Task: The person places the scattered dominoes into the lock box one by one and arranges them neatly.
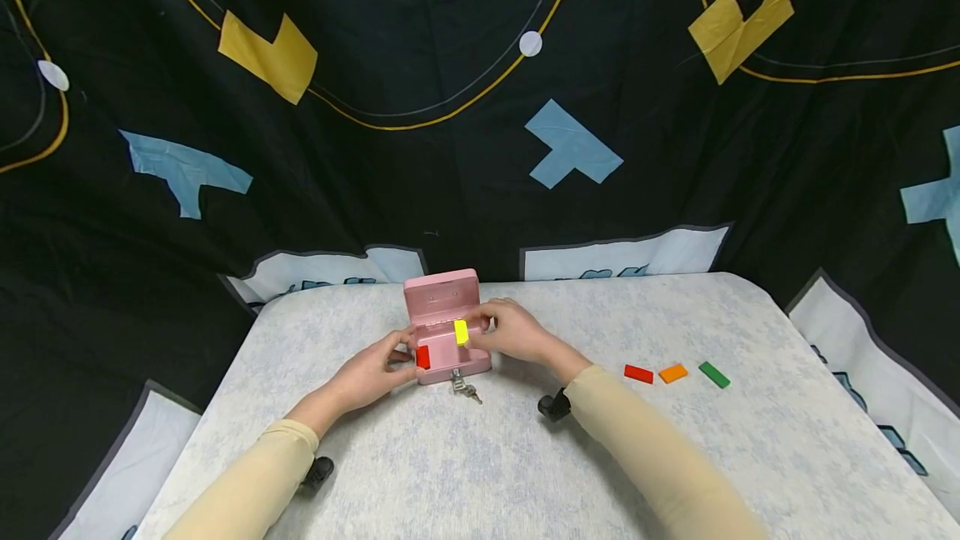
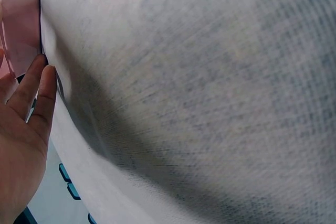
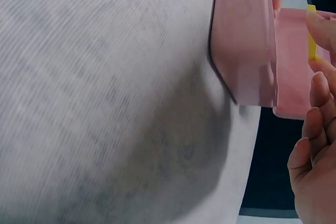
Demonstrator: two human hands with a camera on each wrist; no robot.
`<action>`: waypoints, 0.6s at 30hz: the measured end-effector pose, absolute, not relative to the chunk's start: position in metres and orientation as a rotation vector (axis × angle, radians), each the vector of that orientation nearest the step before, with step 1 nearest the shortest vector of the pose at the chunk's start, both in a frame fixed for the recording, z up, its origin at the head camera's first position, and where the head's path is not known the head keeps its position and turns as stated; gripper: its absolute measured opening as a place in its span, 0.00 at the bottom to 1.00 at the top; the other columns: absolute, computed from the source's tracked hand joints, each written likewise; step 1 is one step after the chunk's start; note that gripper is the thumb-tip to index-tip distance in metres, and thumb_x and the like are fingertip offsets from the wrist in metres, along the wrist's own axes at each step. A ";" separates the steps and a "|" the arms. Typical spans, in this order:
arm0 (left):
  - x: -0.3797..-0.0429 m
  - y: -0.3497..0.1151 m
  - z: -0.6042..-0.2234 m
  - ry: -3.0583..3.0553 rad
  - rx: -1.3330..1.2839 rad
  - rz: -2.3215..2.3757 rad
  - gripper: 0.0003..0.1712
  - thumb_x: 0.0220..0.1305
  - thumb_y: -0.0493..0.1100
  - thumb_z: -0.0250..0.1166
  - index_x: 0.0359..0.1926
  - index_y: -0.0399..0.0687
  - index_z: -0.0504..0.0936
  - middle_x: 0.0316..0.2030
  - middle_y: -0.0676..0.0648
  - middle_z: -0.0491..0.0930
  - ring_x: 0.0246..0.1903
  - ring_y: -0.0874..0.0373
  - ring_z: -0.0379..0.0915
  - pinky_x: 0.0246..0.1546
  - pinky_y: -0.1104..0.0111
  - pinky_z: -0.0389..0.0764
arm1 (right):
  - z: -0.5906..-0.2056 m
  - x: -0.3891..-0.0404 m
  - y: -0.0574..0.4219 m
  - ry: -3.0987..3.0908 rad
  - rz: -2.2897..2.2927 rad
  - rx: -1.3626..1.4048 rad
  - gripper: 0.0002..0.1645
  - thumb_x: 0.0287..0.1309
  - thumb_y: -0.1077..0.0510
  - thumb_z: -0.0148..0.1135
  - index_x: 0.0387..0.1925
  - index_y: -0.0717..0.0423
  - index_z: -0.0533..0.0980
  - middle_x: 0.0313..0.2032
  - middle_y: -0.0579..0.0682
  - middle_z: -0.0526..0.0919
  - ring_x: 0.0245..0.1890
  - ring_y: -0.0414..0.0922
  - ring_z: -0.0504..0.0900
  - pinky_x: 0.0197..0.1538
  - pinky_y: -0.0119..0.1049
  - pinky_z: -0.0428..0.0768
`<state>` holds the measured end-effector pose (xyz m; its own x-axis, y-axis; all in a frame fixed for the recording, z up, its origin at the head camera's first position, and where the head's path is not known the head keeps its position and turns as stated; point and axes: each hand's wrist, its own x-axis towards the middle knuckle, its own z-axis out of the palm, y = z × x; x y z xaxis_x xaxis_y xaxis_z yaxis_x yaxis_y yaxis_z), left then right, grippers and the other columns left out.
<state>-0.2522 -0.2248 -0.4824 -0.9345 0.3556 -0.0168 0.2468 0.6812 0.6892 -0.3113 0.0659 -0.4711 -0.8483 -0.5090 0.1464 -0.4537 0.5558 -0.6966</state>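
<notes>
A small pink cash box (image 1: 453, 369) stands with its lid raised and keys (image 1: 465, 387) hanging at its front lock. The left hand (image 1: 367, 369) is at the box's left end, thumb and index finger at the two ends of a flat red block (image 1: 423, 357). Its other fingertips lie along the box's outer side in the left wrist view. Over the box's right part, the right hand (image 1: 513, 330) pinches a flat yellow block (image 3: 312, 32) between thumb and index finger. Its remaining fingers are loosely bent beside the open lid (image 3: 291, 87).
Right of the hands, another red block (image 1: 638, 373), an orange block (image 1: 672, 372) and a green block (image 1: 714, 374) lie on the pale, mottled tabletop (image 1: 435, 473). Behind the table hangs a dark curtain (image 1: 420, 182) with coloured shapes.
</notes>
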 end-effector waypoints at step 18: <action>-0.253 -0.225 -0.484 2.736 0.472 1.085 0.21 0.68 0.53 0.70 0.54 0.55 0.73 0.77 0.50 0.60 0.60 0.50 0.77 0.59 0.50 0.77 | -0.469 -0.310 0.032 2.759 -1.016 -0.785 0.22 0.55 0.44 0.76 0.51 0.43 0.84 0.41 0.43 0.82 0.45 0.42 0.73 0.46 0.37 0.75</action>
<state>-0.2532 -0.2247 -0.4839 -0.9374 0.3469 -0.0323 0.2305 0.6870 0.6892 -0.3103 0.0316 -0.4685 -0.8624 -0.4994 0.0829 -0.4340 0.6451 -0.6290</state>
